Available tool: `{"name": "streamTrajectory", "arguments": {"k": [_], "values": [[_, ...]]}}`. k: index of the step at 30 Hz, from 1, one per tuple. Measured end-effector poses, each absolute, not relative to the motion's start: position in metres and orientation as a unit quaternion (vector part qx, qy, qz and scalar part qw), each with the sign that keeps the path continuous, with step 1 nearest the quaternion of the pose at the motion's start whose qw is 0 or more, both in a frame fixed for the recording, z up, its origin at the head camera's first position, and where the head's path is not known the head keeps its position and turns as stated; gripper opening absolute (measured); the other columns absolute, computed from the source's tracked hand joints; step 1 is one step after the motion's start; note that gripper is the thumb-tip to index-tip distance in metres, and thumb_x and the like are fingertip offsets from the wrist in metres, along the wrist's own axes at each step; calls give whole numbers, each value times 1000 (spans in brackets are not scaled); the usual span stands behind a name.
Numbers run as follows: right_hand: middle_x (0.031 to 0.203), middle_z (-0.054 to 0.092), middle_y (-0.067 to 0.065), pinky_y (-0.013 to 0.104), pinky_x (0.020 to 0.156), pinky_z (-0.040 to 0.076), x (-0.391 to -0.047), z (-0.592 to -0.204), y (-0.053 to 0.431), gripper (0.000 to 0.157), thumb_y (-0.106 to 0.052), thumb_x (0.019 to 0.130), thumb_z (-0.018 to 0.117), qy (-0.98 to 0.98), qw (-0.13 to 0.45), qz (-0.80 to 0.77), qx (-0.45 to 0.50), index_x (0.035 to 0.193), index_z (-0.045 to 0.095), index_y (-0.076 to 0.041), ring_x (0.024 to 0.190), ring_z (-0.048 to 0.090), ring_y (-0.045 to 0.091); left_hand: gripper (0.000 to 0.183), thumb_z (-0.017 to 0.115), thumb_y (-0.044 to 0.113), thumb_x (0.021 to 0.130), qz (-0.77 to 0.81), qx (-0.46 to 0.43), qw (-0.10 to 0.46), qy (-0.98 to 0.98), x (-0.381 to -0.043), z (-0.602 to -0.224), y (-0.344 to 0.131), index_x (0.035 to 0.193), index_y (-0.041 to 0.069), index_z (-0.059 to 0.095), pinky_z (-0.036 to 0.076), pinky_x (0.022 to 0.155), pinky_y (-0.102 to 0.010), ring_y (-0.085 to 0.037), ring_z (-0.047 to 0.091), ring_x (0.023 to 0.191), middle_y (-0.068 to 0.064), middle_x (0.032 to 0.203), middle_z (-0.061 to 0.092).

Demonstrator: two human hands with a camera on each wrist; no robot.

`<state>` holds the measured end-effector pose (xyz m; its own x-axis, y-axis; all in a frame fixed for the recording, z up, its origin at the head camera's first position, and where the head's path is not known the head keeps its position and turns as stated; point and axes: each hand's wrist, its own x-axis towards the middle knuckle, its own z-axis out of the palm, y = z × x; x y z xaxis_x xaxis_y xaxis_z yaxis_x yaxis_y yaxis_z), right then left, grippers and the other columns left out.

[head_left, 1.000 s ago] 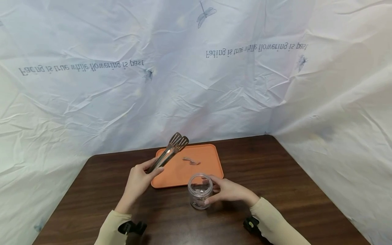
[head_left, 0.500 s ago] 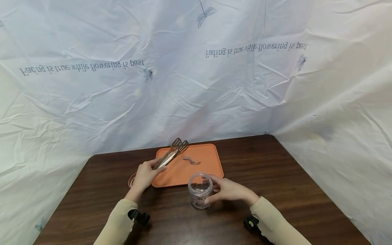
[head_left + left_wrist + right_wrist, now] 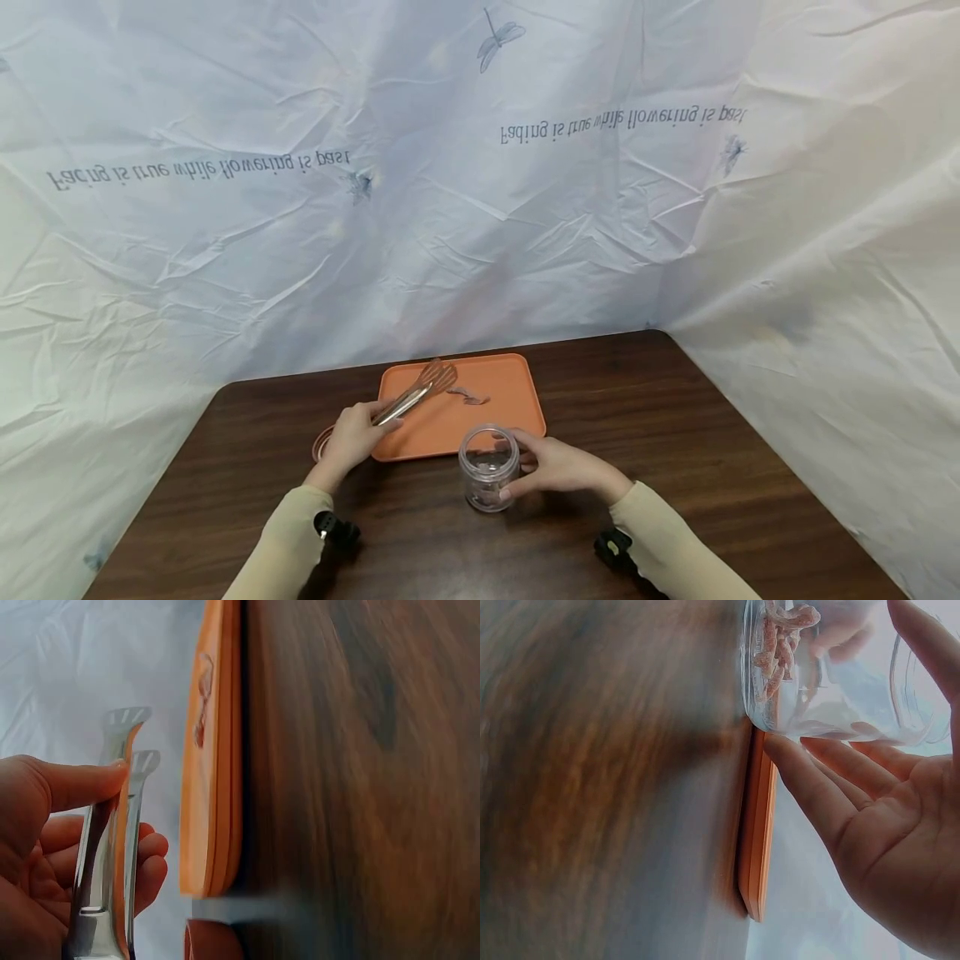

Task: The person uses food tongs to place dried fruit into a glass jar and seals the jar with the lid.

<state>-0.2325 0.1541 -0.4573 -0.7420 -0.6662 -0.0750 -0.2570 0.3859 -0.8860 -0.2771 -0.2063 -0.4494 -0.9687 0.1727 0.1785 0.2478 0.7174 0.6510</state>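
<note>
My left hand [image 3: 354, 435] holds metal tongs [image 3: 405, 403] with thumb and fingers around the arms. Their slotted heads hover over the left part of the orange tray [image 3: 517, 429], left of a thin, dried-looking brownish strip [image 3: 468, 397] lying there. In the left wrist view the two tong arms [image 3: 105, 847] stand slightly apart, with nothing between the heads. My right hand [image 3: 558, 467] grips a clear, lidless jar [image 3: 487, 492] that stands on the table in front of the tray. Several pale brown, twisted pieces [image 3: 780, 652] lie at the jar's bottom.
A round reddish-brown object [image 3: 321, 443], partly hidden behind my left hand, lies left of the tray; its edge [image 3: 214, 941] also shows in the left wrist view. A white printed cloth [image 3: 450, 208] hangs behind the dark wooden table [image 3: 675, 433].
The tongs have come down toward the tray, and their heads now hang lower, nearer the strip. My left hand has shifted slightly right, uncovering the round object. The right hand and jar stay put.
</note>
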Motion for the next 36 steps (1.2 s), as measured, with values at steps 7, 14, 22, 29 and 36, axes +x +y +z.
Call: {"name": "streamTrajectory", "arguments": {"k": [7,14,22,29,36], "values": [[147,49,13,35,103,46,-233,-458,155,92,-32,88,81,802,213,-477,-290,160,27,-14,134,51,33,45,77,18,92,-299,-121,58,-945,-286,-449,-213,132,2,67,32,49,-30,-13,35,46,-3,65,59],[147,49,14,35,104,46,-232,-458,154,91,-31,88,81,800,214,-480,-288,160,28,-14,135,50,34,41,77,16,91,-264,-133,50,-954,-293,-448,-217,129,3,69,33,50,-31,-15,40,50,-1,65,58],[150,46,15,34,104,45,-231,-457,154,92,-31,88,81,796,217,-484,-291,160,26,-15,135,50,34,35,76,14,92,-258,-157,35,-953,-299,-446,-216,125,4,72,37,51,-30,-14,46,52,-5,81,70],[151,45,15,34,104,45,-231,-456,154,91,-31,88,81,793,220,-487,-291,160,26,-15,135,50,33,34,77,16,91,-260,-158,29,-952,-305,-444,-211,123,5,73,36,52,-30,-14,44,53,-3,78,70],[151,45,15,35,105,44,-231,-457,154,91,-31,88,81,792,222,-489,-292,160,27,-15,135,49,33,35,77,16,91,-261,-159,18,-952,-311,-443,-208,125,7,73,37,54,-31,-14,46,56,-1,82,71]]}}
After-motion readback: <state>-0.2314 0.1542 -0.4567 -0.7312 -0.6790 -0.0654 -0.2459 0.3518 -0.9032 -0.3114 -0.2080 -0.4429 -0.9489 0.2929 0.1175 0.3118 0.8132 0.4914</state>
